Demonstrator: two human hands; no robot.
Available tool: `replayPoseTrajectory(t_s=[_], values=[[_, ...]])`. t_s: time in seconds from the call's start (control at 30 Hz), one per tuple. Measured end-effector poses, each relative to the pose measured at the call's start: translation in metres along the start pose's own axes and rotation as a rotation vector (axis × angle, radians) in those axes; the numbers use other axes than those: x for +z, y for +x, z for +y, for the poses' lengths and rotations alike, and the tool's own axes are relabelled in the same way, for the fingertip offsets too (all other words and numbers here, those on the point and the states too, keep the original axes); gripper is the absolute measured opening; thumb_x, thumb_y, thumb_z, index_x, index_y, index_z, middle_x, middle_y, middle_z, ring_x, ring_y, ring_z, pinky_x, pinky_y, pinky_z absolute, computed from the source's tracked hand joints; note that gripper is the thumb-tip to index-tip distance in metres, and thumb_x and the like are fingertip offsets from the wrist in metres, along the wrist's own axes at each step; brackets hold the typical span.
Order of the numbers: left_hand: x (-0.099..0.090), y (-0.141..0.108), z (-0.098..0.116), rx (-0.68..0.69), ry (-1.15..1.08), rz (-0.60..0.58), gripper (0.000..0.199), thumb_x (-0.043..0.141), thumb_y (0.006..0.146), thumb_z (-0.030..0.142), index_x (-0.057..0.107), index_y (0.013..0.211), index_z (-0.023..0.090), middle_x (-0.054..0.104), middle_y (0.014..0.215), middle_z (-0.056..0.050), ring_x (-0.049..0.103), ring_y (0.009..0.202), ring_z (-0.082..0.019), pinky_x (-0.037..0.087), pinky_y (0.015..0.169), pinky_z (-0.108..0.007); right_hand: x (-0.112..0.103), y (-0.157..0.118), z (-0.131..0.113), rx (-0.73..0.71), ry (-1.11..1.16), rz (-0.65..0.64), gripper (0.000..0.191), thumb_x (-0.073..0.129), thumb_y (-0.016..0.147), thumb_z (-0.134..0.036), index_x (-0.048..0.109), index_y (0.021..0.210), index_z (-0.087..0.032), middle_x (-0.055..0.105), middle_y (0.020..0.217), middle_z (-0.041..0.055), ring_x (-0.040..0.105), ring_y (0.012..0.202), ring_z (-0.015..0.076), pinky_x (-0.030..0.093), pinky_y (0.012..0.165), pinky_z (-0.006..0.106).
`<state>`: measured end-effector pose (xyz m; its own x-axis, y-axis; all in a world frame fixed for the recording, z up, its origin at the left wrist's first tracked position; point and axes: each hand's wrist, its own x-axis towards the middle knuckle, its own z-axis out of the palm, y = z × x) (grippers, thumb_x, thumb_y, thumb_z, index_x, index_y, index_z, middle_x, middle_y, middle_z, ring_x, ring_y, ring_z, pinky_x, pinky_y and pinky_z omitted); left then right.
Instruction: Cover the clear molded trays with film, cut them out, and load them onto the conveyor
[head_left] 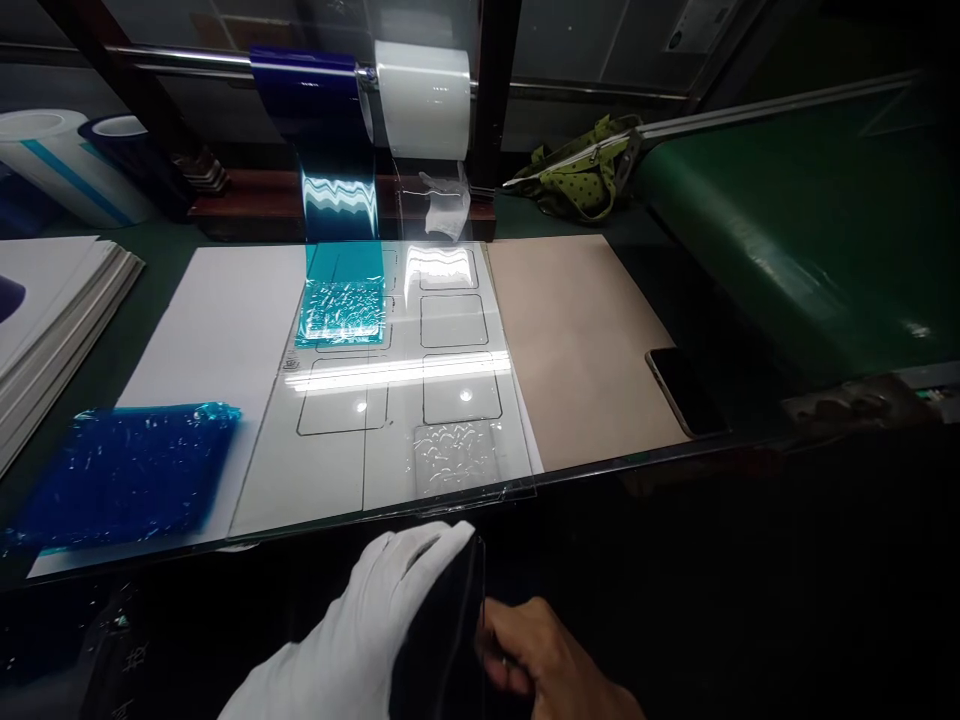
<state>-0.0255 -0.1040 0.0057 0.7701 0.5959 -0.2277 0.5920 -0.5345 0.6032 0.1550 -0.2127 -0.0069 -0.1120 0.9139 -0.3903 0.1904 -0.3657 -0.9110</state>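
At the bottom middle, below the table's front edge, my left hand point(356, 635) wears a white glove and grips a thin dark panel point(442, 640) that stands nearly on edge. My bare right hand point(540, 650) is at the panel's right side, its fingers curled in against the edge; what lies between those fingers is too small to make out. Beyond my hands lies a white board point(300, 490) with drawn rounded rectangles. Blue film point(341, 310) and a clear film piece point(456, 458) rest on it.
A blue film stack point(135, 470) lies at the left front, near piled sheets point(60, 330). Blue point(307, 95) and white point(424, 100) rolls hang on a rod behind. Right of the board are brown paper point(585, 350), a phone point(682, 390) and a green belt point(817, 230).
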Motion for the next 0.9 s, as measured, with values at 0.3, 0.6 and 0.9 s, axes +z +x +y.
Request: replayPoseTrajectory(t_s=[0.3,0.6,0.9], values=[[0.000,0.007,0.003,-0.005,-0.020,-0.037,0.084,0.065,0.072,0.033,0.026,0.146,0.039,0.056,0.132,-0.005,0.063,0.103,-0.028,0.056,0.077,-0.034,-0.002,0.004,0.005,-0.044,-0.005,0.077,0.077,0.036,0.052,-0.098,0.038,0.065,-0.022,0.038,0.058,-0.0048,0.031,0.049,0.0080,0.022,0.044,0.023],[-0.013,0.010,0.009,0.054,-0.043,-0.124,0.087,0.067,0.071,0.043,0.023,0.147,0.038,0.049,0.138,-0.006,0.057,0.114,-0.028,0.053,0.090,-0.034,0.001,-0.003,0.012,-0.069,-0.089,0.073,0.075,0.028,0.063,-0.095,0.043,0.067,-0.021,0.041,0.058,-0.0047,0.034,0.049,0.0074,0.023,0.044,0.021],[-0.017,0.009,0.017,0.015,0.014,-0.150,0.082,0.060,0.076,0.048,0.019,0.147,0.038,0.047,0.140,-0.004,0.051,0.122,-0.029,0.045,0.103,-0.041,0.004,0.009,0.028,-0.250,0.048,0.049,0.071,0.032,0.067,-0.091,0.037,0.061,-0.020,0.033,0.050,-0.0079,0.027,0.038,0.0026,0.018,0.034,0.016]])
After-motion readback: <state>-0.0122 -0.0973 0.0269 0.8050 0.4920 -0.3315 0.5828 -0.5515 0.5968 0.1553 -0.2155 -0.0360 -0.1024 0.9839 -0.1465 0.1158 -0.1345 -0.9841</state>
